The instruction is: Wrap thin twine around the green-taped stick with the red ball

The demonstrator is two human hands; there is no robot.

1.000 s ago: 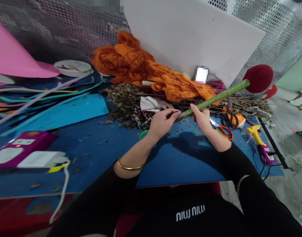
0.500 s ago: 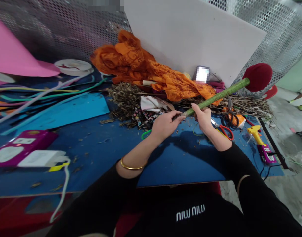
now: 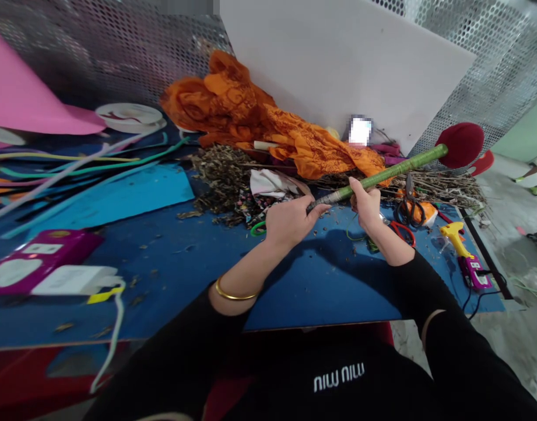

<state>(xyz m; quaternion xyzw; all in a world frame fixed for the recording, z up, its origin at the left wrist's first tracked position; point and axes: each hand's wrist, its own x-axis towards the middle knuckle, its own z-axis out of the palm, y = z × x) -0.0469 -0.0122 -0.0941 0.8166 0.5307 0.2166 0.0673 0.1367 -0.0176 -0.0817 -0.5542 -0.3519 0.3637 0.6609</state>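
Note:
A long green-wrapped stem (image 3: 395,169) with a dark red, rounded head (image 3: 464,145) slants up to the right above the blue table (image 3: 198,275). My left hand (image 3: 290,222) is closed round its dark lower end. Further up, my right hand (image 3: 367,202) grips the green part between thumb and fingers. Behind the stem lies crumpled orange cloth (image 3: 303,146). Red-handled scissors (image 3: 402,233) rest just right of my right hand, partly hidden by it.
Dried twigs (image 3: 220,175) run along the back. A yellow glue gun (image 3: 453,235) and black scissors (image 3: 409,204) lie at the right. At the left are a purple power strip (image 3: 49,251), a white plug (image 3: 78,280), coloured strips and a blue sheet (image 3: 119,196).
My right hand has slid slightly right along the stem, and more of the dark lower end shows between my hands. The red head has dipped a little.

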